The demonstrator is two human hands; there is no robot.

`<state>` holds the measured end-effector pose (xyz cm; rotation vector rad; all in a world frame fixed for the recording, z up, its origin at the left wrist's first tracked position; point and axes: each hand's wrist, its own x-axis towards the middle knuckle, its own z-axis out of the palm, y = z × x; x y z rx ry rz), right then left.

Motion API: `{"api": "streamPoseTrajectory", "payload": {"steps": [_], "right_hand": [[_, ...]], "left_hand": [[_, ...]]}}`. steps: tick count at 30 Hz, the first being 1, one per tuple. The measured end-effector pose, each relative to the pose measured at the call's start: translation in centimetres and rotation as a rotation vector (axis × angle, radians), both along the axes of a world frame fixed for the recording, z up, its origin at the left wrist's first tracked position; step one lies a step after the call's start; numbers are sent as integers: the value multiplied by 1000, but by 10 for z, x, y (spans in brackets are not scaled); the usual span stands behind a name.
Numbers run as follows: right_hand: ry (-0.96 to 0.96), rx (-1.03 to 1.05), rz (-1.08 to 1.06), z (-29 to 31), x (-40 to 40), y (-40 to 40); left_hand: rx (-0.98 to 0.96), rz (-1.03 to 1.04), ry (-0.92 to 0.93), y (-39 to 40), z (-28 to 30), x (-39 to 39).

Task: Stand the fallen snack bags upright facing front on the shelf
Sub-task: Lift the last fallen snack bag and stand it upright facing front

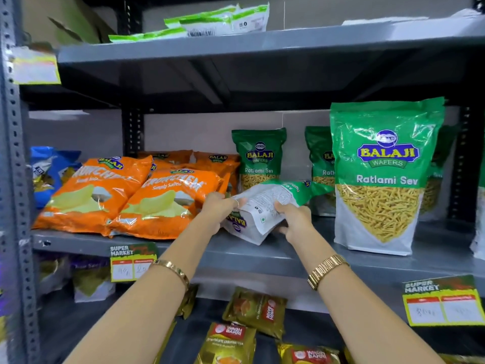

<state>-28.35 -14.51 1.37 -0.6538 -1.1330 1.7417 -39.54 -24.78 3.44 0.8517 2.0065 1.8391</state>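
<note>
A green and white Ratlami Sev bag [265, 206] lies tilted on its side on the grey middle shelf [288, 250], its printed white back turned up. My left hand [219, 210] grips its left end and my right hand [295, 222] holds its lower right edge. To the right a large Ratlami Sev bag [383, 179] stands upright facing front. Two more of these green bags [258, 158] stand upright at the back. Orange Balaji chip bags [126, 195] lean back flat on the left side of the same shelf.
Blue snack bags [49, 172] crowd the far left by the perforated upright post [13, 179]. Green and white packets [217, 22] lie on the top shelf. Gold tea packets [252, 311] lie on the lower shelf. Yellow price tags [132, 262] hang from the shelf edges.
</note>
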Motion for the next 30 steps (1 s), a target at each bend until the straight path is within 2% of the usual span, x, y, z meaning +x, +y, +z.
{"api": "streamPoseTrajectory", "payload": {"steps": [7,12,18,22,23,25,28,30], "right_hand": [[-35,298,-12,29,3,36],[-89,487,35,30,5,53],[-91,440,108,23,1,71],[185,263,149,38,3,64],[233,179,146,39,2,63],[219,74,132,36,-6,68],[77,45,113,25,-18,76],[30,75,124,27,-15,74]], "left_hand": [[15,20,106,20,-10,2],[-141,41,212,40,-22,6],[-230,27,324,50,-33,4],[-223,65,256,53,-32,8],[-190,105,241,56,-32,13],[3,142,184,60,-34,28],[269,76,90,67,-38,60],[295,-19,32,68,-37,82]]}}
